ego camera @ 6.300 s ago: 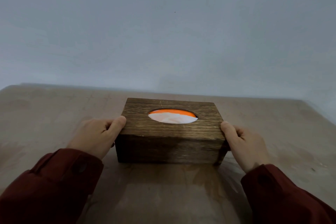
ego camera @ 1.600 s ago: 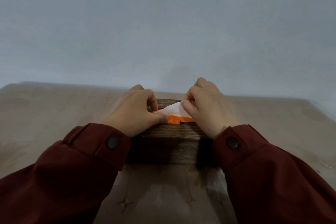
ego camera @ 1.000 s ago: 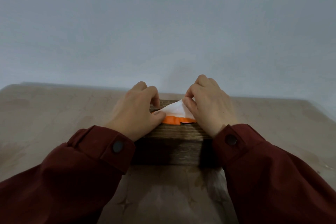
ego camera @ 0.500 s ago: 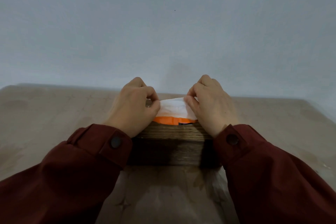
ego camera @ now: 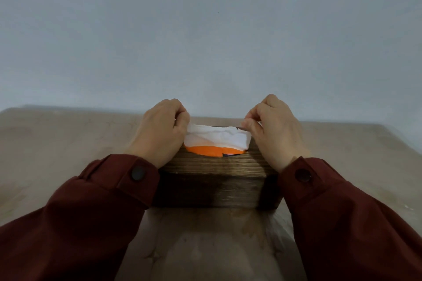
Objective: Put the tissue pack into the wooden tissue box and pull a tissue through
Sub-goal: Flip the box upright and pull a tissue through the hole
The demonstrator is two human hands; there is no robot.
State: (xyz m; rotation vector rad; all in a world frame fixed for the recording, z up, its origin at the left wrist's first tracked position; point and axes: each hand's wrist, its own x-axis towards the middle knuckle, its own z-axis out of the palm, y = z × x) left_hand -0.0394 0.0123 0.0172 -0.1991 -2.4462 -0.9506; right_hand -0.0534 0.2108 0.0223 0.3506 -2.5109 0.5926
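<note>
The dark wooden tissue box [ego camera: 214, 180] stands on the table in front of me. Through its oval top opening shows the orange wrapper of the tissue pack [ego camera: 210, 150]. A white tissue [ego camera: 217, 138] rises out of the opening, stretched sideways. My left hand [ego camera: 159, 134] pinches its left end between thumb and fingers. My right hand [ego camera: 274, 132] pinches its right end. Both hands rest over the box's top and hide its ends.
The beige table [ego camera: 68, 143] spreads to both sides and toward me. A plain grey wall [ego camera: 205, 41] rises right behind its far edge. My dark red sleeves [ego camera: 91, 212] cover the near corners of the view.
Both hands have drawn apart, left going left and right going right. The tissue has come up out of the opening and is spread wider than half a second ago.
</note>
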